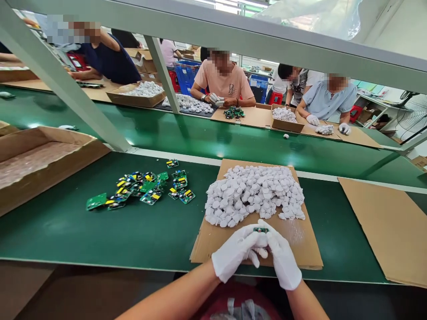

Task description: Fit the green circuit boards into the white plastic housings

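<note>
Both my hands wear white gloves and meet above the front of a cardboard sheet (213, 242). A small green circuit board (261, 230) sits between my left hand (235, 250) and my right hand (280, 254), with the fingers of both closed around it. Just below the board shows a white rounded piece (262, 240), partly covered by the gloves; its kind cannot be made out. Directly beyond my hands lies a heap of small white rounded pieces (253, 191) on the cardboard.
Loose circuit boards (147, 184) lie left on the green bench (133, 235). A cardboard box (83, 160) stands far left, and another cardboard sheet (383, 226) lies right. A slanted metal post (76, 84) and overhead beam frame the bench. Several people sit opposite.
</note>
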A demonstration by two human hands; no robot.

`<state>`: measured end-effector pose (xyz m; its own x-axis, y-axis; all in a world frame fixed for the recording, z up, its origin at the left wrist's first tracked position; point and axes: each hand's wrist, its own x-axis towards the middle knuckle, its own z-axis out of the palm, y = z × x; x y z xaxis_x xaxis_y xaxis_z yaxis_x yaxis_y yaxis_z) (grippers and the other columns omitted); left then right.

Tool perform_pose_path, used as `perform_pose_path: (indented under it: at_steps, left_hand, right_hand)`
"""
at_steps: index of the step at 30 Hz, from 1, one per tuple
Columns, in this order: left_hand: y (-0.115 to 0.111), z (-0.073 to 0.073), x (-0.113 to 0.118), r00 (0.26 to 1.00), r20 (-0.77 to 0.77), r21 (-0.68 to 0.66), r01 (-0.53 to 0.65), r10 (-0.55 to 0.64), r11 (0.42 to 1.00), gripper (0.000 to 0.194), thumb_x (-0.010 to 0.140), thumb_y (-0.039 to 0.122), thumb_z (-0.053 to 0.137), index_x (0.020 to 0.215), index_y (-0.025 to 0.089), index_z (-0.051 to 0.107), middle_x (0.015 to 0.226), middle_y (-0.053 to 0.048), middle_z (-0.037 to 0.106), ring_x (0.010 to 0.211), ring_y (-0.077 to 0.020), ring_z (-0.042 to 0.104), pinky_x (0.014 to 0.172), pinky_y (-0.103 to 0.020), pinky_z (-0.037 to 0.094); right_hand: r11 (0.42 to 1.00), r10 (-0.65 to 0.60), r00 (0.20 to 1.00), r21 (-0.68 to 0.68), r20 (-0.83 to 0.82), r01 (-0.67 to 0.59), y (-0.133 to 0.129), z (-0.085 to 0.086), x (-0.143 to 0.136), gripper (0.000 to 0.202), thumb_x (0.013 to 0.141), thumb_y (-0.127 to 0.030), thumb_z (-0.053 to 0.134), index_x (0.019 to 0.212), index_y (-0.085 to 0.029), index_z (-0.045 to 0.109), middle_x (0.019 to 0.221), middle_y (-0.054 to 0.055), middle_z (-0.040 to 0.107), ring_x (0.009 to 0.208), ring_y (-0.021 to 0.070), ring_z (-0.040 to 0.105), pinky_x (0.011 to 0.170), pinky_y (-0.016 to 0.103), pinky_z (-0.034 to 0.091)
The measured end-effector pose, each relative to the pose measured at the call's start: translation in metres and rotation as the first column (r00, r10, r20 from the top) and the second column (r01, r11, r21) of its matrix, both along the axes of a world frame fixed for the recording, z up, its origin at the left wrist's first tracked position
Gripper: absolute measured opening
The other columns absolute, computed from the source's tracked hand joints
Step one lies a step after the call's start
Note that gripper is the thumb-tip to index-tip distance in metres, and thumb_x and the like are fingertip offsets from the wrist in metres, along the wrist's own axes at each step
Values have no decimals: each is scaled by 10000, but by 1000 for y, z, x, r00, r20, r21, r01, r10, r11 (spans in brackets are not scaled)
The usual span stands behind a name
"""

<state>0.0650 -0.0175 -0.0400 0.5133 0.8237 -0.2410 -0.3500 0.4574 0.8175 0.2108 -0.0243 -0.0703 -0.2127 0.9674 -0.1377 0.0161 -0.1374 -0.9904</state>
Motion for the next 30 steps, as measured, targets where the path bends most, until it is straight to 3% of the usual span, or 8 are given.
perform_pose_path:
  at_steps: [5, 10, 18, 20, 25, 28, 30]
  left_hand:
    - [-1, -10, 4, 988, -143, 58, -43, 51, 997, 362, 751, 453, 607, 859, 107, 595, 559, -8, 556, 384, -46, 441, 342, -138, 365]
    - [-1, -5, 2, 996, -86, 56, 11, -7, 998, 341, 741, 439, 623, 862, 121, 597, 702, -40, 583, 568, -93, 542, 398, -142, 429]
    - [-1, -18, 1, 987, -153, 98, 57, -41, 994, 356, 761, 462, 592, 836, 114, 599, 644, -25, 592, 417, -47, 479, 371, -140, 375]
    - [-1, -14, 1, 991, -128, 93, 38, -26, 995, 350, 741, 457, 618, 834, 120, 590, 646, -22, 582, 443, -57, 488, 374, -144, 388]
    - [-2, 0, 1, 997, 76, -70, -15, 20, 997, 390, 678, 491, 665, 819, 136, 586, 725, -29, 531, 632, -116, 549, 426, -164, 452]
    - [-5, 4, 1, 992, 112, -109, -45, 57, 993, 375, 664, 471, 686, 793, 132, 593, 712, -28, 526, 611, -109, 534, 421, -162, 433]
    - [-6, 8, 2, 991, 120, -96, -40, 52, 995, 380, 681, 479, 672, 810, 129, 599, 704, -36, 549, 617, -112, 540, 471, -181, 450]
  right_hand:
    - [999, -23, 997, 30, 73, 21, -1, 5, -1, 448, 854, -492, 495, 1205, -233, 593, 1213, 65, 617, 1124, 245, 549, 1015, 415, 384]
    - [999, 1, 998, -33, -65, -3, 1, 2, 0, 492, 872, -532, 425, 1226, -224, 573, 1153, 63, 649, 1044, 240, 592, 947, 415, 442]
    - [999, 51, 999, -13, -11, -51, 2, 3, -4, 506, 847, -540, 474, 1162, -170, 615, 731, 47, 705, 713, 193, 632, 767, 344, 508]
    - [999, 49, 998, -12, -25, -50, 2, 4, -3, 518, 850, -548, 460, 1180, -175, 603, 776, 57, 713, 733, 200, 643, 767, 348, 515]
    - [999, 53, 998, 3, 24, -53, 4, 5, 5, 468, 850, -539, 465, 1128, -204, 636, 1189, 86, 629, 1111, 245, 558, 964, 377, 435]
    - [990, 140, 990, 17, -25, -140, 4, 7, 7, 546, 878, -571, 360, 1248, -214, 543, 1224, 81, 606, 1106, 239, 567, 937, 387, 461]
    - [989, 123, 987, 67, 104, -131, 3, 11, 6, 555, 843, -557, 455, 1274, -213, 516, 1185, 78, 631, 1064, 239, 591, 908, 368, 480]
